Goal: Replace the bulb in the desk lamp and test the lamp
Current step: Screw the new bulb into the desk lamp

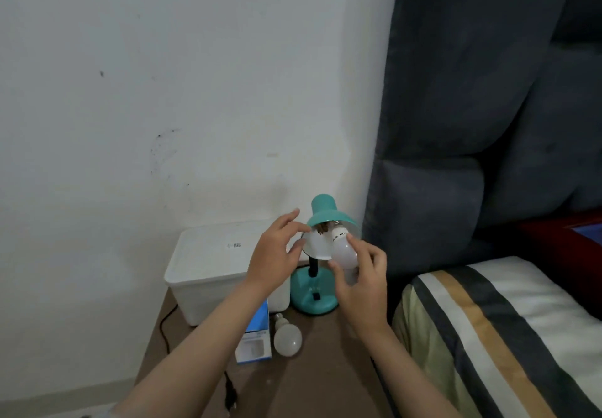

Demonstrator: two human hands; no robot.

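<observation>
A teal desk lamp (314,300) stands on the brown table, its shade (325,214) tilted toward me. My right hand (361,282) grips a white bulb (343,248) whose screw end points up into the shade, close to the socket. My left hand (275,251) rests its fingertips on the shade's left rim, fingers spread. A second white bulb (286,336) lies on the table in front of the lamp, beside a blue and white bulb box (255,341).
A white lidded plastic bin (211,264) sits left of the lamp against the wall. A black cord and plug (229,395) trail over the table's near left. A bed with striped bedding (508,326) and a grey padded headboard (456,124) stand on the right.
</observation>
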